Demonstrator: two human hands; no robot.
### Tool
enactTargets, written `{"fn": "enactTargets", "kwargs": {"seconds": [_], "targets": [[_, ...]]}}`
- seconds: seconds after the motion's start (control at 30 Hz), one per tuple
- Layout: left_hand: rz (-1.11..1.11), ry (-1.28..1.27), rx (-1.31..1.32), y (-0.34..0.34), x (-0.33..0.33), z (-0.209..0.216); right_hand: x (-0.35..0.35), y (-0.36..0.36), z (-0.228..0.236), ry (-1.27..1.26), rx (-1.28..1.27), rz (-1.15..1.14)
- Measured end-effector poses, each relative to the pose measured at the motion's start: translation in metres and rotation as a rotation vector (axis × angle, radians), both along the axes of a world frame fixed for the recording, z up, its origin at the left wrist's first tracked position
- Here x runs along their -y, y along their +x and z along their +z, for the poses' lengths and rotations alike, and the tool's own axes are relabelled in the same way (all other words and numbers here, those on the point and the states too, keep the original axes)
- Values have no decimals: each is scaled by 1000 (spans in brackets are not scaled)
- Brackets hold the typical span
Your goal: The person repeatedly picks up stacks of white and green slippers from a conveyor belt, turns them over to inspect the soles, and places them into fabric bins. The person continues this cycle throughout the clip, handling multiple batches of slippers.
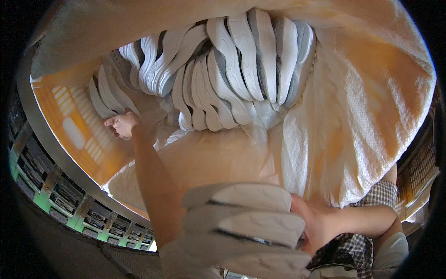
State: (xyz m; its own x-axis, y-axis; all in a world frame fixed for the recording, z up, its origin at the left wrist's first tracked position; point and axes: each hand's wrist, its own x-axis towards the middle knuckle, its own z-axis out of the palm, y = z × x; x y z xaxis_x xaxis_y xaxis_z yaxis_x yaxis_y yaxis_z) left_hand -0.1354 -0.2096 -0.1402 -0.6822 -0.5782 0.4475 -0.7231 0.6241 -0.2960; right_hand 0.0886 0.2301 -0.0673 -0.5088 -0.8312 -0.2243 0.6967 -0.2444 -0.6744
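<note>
My right hand is closed round the ends of a stack of pale grey-white shoe soles, which lies sideways close to me, slightly blurred. Inside the orange basket, at its left wall, my left hand has its fingers curled at the lower ends of a few upright shoe soles. Part of its grip is hidden. Beyond it, many more white and grey soles stand packed on edge in two uneven rows. The stack hides part of my left forearm.
A translucent white plastic liner drapes over the basket's right side. Brownish sheeting covers the near part, and more sheeting hangs across the far rim. A green frame with dark blocks stands outside at left. Another basket is at right.
</note>
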Motion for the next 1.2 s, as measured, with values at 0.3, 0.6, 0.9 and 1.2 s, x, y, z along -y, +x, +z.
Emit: {"fn": "enactTargets", "kwargs": {"seconds": [0.3, 0.6, 0.9, 1.2], "targets": [[48, 61, -17, -1, 29, -39, 6, 10, -34, 6, 8, -189], [-182, -26, 374, 25, 69, 15, -3, 16, -34, -25, 35, -125], [-258, -413, 421, -27, 59, -21, -3, 21, -38, -119, 338, 39], [-249, 395, 397, 60, 56, -9, 1, 13, -36, -133, 279, -6]]}}
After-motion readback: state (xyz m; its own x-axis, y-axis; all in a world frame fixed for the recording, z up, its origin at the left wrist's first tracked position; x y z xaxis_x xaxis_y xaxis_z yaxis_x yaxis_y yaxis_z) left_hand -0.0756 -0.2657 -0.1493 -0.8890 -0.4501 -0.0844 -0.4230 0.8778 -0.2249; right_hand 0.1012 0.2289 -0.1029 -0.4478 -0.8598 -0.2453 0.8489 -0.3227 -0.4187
